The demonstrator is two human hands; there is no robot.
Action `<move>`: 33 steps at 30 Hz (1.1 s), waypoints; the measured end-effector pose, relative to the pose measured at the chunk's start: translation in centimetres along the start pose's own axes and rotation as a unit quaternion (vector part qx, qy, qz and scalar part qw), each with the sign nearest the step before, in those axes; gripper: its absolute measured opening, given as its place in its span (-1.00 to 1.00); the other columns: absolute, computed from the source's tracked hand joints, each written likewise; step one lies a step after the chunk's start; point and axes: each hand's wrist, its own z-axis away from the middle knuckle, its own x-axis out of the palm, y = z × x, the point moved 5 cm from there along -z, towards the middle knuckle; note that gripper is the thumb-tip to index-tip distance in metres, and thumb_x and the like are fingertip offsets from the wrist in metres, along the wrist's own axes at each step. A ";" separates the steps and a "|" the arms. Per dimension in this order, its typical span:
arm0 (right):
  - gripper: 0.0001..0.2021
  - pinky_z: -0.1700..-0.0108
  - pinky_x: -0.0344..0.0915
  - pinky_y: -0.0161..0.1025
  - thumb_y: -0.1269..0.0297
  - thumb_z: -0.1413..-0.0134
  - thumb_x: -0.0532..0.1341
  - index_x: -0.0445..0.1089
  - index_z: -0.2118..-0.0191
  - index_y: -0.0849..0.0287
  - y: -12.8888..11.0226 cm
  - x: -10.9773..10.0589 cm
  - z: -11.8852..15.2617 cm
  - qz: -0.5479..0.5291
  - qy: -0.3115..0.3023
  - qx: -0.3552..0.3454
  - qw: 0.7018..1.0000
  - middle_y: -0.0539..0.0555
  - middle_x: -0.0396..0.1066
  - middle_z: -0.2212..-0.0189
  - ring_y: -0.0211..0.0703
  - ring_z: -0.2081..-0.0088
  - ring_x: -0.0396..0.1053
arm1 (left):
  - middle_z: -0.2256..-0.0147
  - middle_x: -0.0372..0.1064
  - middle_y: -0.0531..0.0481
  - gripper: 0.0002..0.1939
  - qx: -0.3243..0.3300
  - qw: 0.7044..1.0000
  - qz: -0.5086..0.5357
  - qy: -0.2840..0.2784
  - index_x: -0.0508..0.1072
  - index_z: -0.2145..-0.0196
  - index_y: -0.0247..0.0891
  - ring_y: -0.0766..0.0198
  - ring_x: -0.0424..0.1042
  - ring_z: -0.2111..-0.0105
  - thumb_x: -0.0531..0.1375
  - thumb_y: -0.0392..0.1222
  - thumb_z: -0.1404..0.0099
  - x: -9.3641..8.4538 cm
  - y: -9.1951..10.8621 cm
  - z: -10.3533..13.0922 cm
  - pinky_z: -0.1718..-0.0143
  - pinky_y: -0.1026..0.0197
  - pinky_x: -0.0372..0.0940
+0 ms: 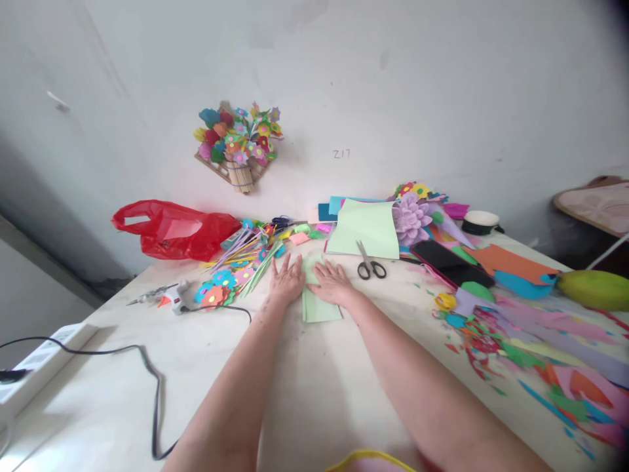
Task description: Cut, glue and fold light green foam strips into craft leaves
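Yellow-trimmed cloth (371, 461) lies nearest the head camera, on the near side of the black-handled scissors (368, 265), the landmark here. Beyond it, two bare forearms reach over the pale tabletop (314, 400). A layered piece of light-green paper (322, 311) rests on that surface, left of the scissors and reaching nearer the camera. The right hand (332, 282) lies over this paper, palm down, fingers somewhat apart. The left hand (287, 282) rests palm down at the paper's left edge, its fingers spread; whether its thumb presses the paper cannot be told. Neither hand pinches anything that shows.

Just behind the scissors, a larger light-green sheet (368, 226) lies under the blade tips. Right of the scissors are a smartphone (451, 263) and, nearer the camera, colorful paper scraps (484, 341). Well left of the scissors sit paper flowers (216, 292), a glue gun (177, 297) and, farther back, a red plastic bag (181, 229). A lilac paper flower (411, 219) stands behind and right of them.
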 end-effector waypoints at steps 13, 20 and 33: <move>-0.35 -0.15 -0.52 0.00 -0.08 -0.07 -0.23 -0.24 -0.23 0.14 0.0 -0.1 0.2 0.002 0.002 0.001 1.000 -0.03 -0.40 -0.24 -0.15 -0.22 -0.57 | -0.19 -0.16 0.05 -0.42 -0.088 0.991 0.042 0.089 -0.14 -0.20 -0.27 0.14 -0.53 -0.20 -0.17 -0.13 -0.23 -0.5 -1.2 0.0 -0.10 -0.18 -0.63; -0.38 -0.16 -0.50 -0.01 -0.04 -0.09 -0.23 -0.20 -0.23 0.15 0.0 0.0 0.2 -0.009 0.014 0.001 1.000 -0.04 -0.37 -0.24 -0.11 -0.22 -0.53 | -0.20 -0.20 -0.02 -0.55 -0.184 0.975 0.091 0.080 0.25 0.03 -0.19 0.09 -0.60 -0.19 0.04 -0.10 -0.11 -0.4 -1.5 1.3 -0.08 -0.22 -0.59; -0.57 -0.10 -0.15 -0.12 0.26 -0.09 -0.06 0.13 -0.08 0.25 0.9 -2.0 0.4 -0.066 0.198 0.052 0.977 0.15 0.06 -0.12 -0.06 -0.15 -0.11 | -0.04 0.17 -0.24 -0.81 -0.251 0.939 0.213 0.104 0.28 0.70 -0.26 -0.14 -0.18 -0.15 0.25 -0.22 0.13 -1.1 0.0 2.1 -0.04 -0.23 -0.44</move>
